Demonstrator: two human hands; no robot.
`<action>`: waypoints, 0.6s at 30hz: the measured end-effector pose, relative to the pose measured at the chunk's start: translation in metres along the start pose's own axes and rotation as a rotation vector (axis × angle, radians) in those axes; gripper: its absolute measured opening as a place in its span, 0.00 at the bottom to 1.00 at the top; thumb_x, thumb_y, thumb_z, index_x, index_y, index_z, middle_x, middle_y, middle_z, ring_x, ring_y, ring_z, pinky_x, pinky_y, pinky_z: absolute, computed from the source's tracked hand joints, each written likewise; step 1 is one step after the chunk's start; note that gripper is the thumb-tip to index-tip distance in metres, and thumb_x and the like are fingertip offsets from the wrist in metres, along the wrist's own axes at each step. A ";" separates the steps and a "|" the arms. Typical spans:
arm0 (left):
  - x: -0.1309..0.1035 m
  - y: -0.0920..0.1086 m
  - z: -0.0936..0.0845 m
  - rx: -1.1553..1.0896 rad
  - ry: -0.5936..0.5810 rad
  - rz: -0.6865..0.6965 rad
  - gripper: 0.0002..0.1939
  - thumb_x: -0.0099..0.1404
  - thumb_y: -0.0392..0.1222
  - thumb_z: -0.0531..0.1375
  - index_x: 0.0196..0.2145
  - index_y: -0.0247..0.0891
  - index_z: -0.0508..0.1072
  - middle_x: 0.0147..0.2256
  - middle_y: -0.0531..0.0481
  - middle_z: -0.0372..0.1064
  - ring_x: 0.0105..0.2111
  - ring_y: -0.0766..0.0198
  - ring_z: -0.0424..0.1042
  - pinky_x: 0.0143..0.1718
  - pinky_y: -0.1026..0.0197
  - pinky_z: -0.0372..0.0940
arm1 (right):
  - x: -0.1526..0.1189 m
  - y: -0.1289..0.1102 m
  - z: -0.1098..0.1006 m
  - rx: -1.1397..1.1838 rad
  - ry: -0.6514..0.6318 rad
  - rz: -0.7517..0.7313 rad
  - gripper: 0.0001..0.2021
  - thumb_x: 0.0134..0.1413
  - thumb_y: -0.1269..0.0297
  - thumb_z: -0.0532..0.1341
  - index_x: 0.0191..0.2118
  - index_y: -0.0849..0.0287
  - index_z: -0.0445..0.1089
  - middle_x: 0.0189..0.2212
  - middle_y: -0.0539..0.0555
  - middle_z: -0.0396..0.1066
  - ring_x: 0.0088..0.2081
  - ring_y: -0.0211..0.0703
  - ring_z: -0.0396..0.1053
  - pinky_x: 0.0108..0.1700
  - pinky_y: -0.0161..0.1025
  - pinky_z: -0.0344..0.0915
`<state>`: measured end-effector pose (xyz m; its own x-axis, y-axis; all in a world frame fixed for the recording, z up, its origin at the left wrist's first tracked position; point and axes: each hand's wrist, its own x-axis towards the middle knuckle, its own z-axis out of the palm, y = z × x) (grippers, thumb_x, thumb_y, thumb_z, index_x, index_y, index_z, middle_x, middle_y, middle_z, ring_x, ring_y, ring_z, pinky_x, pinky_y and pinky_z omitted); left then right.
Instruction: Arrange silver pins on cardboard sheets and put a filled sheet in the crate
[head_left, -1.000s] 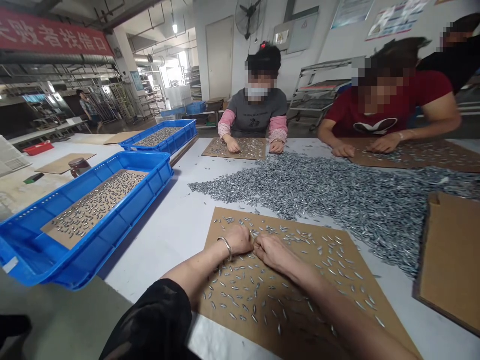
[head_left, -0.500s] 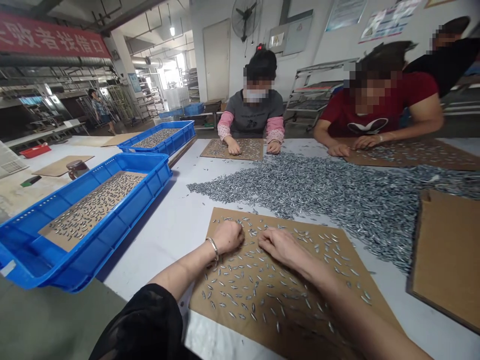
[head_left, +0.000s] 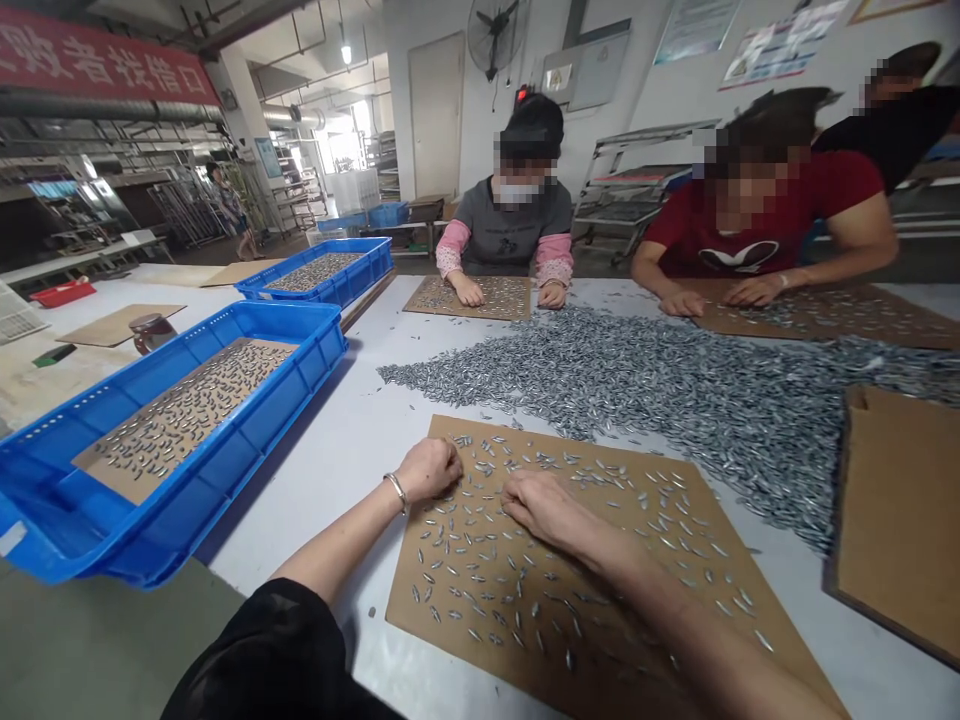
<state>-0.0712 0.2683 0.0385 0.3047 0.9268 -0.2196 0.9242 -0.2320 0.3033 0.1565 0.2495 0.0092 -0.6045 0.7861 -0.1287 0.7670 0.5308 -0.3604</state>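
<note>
A brown cardboard sheet (head_left: 480, 575) lies on the white table, dotted with small silvery pieces. Over its upper left edge is my left hand (head_left: 429, 468), a bracelet on the wrist, its fingers curled down; what they hold, if anything, is too small to name. To the right, my right hand (head_left: 541, 508) rests low over the sheet with its fingers pinched together, their tips hidden or too small to make out. Just beyond the sheet spreads a large pile of the same silvery pieces (head_left: 637, 370).
Blue trays (head_left: 300, 370) with piece-covered cardboard stand at the left. A stack of cardboard (head_left: 900, 520) is at the right. Across the table, a person in grey (head_left: 510, 225) and a person in red (head_left: 772, 220) work over cardboard sheets (head_left: 510, 295).
My left hand has moved left, toward the sheet's edge. My right hand has shifted slightly left and down. The hands are a little farther apart.
</note>
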 end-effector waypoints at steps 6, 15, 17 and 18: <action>0.000 -0.003 0.005 -0.002 0.007 -0.003 0.11 0.66 0.36 0.59 0.31 0.36 0.81 0.34 0.44 0.81 0.36 0.60 0.77 0.37 0.64 0.65 | 0.006 -0.007 0.002 -0.027 -0.040 -0.029 0.10 0.61 0.73 0.57 0.29 0.57 0.70 0.33 0.55 0.75 0.35 0.44 0.70 0.37 0.38 0.56; -0.001 -0.012 0.005 -0.038 0.060 -0.026 0.12 0.65 0.35 0.57 0.28 0.36 0.80 0.35 0.44 0.80 0.36 0.61 0.76 0.37 0.64 0.64 | 0.012 -0.008 0.010 -0.002 0.009 -0.034 0.10 0.61 0.73 0.56 0.32 0.58 0.73 0.36 0.56 0.76 0.37 0.44 0.72 0.39 0.38 0.60; 0.000 -0.016 0.005 -0.052 0.072 -0.035 0.13 0.66 0.36 0.56 0.27 0.36 0.79 0.33 0.44 0.80 0.34 0.61 0.75 0.36 0.64 0.63 | 0.007 0.000 0.005 0.049 0.066 -0.021 0.11 0.65 0.69 0.56 0.34 0.58 0.74 0.37 0.57 0.76 0.39 0.46 0.73 0.41 0.38 0.62; 0.001 -0.019 0.005 -0.058 0.079 -0.039 0.13 0.66 0.36 0.57 0.27 0.36 0.79 0.32 0.45 0.80 0.34 0.61 0.75 0.36 0.64 0.63 | 0.001 0.006 0.000 0.085 0.120 -0.006 0.12 0.66 0.66 0.55 0.35 0.57 0.75 0.37 0.57 0.76 0.39 0.46 0.73 0.42 0.39 0.63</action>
<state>-0.0870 0.2720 0.0282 0.2471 0.9559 -0.1589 0.9195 -0.1796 0.3496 0.1600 0.2536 0.0074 -0.5751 0.8179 -0.0166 0.7395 0.5110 -0.4382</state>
